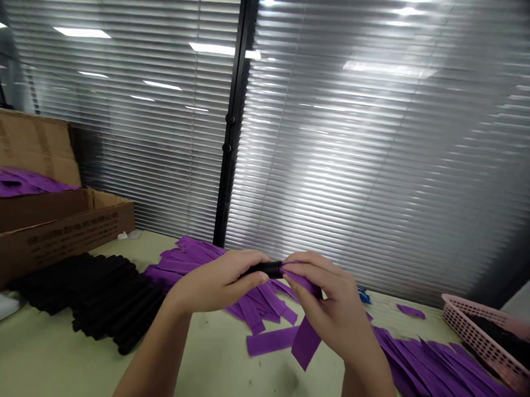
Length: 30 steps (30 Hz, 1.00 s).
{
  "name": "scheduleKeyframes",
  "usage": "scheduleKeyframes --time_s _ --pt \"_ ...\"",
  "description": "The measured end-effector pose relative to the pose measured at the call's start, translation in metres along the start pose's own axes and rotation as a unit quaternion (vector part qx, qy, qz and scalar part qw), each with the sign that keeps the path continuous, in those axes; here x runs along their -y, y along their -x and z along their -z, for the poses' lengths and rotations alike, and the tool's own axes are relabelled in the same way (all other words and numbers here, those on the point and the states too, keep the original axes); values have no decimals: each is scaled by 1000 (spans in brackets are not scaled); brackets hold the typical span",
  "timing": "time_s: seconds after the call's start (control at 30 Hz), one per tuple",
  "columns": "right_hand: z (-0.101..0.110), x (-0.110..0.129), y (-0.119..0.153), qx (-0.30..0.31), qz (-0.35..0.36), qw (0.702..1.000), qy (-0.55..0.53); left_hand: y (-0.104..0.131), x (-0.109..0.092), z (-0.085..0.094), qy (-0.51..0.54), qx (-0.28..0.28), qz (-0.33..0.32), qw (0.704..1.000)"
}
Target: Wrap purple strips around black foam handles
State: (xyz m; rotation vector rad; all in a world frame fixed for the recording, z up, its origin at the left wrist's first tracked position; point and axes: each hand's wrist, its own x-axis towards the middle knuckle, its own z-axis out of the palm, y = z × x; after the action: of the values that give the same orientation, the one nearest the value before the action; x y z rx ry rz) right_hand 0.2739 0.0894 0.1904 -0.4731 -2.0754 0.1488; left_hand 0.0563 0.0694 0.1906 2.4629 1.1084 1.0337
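Note:
My left hand (224,280) is closed round a short black tube (272,269), whose right end shows past the thumb and fingers. On the right, my right hand (326,292) pinches a purple strip (306,345) against that end of the tube. The strip's free end hangs down below the right hand. Beneath and behind the hands, a loose pile of purple strips (258,303) lies on the table, with one single strip (272,341) nearer the front.
Black tubes (106,296) lie heaped on the table (201,368) at left, beside a cardboard box (65,228) with purple strips. More purple strips (443,371) lie at right, near a pink basket (476,334) holding black items. Window blinds stand behind.

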Motion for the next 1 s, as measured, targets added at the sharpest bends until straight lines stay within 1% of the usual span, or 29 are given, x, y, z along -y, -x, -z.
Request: scheduleKeyframes --time_s 0.07,0.17,0.23,0.4,0.5,0.77,0.9,1.0 --pt "-3 1 0 -3 -5 1000 -2 0 1 -1 -6 -7 -1 1000" --pt "-3 1 -1 7 -21 1000 -9 0 0 0 -1 2 -2 1000" --pt "-1 1 -2 25 -32 999 -10 -1 -2 1 3 6 -1 1000" --pt "7 -2 0 54 -73 996 3 -1 -2 3 -1 -11 9 1000" --pt "10 -7 1 61 -69 996 -4 0 1 3 -11 -17 12 1000" --pt "10 -10 1 22 -21 1000 -1 3 8 2 -40 -26 26 999" --pt "8 -8 0 -20 -10 1000 -10 2 6 1 -49 -28 24 998" --pt "6 -7 -1 -50 -13 999 -14 0 2 0 -42 -17 18 999"
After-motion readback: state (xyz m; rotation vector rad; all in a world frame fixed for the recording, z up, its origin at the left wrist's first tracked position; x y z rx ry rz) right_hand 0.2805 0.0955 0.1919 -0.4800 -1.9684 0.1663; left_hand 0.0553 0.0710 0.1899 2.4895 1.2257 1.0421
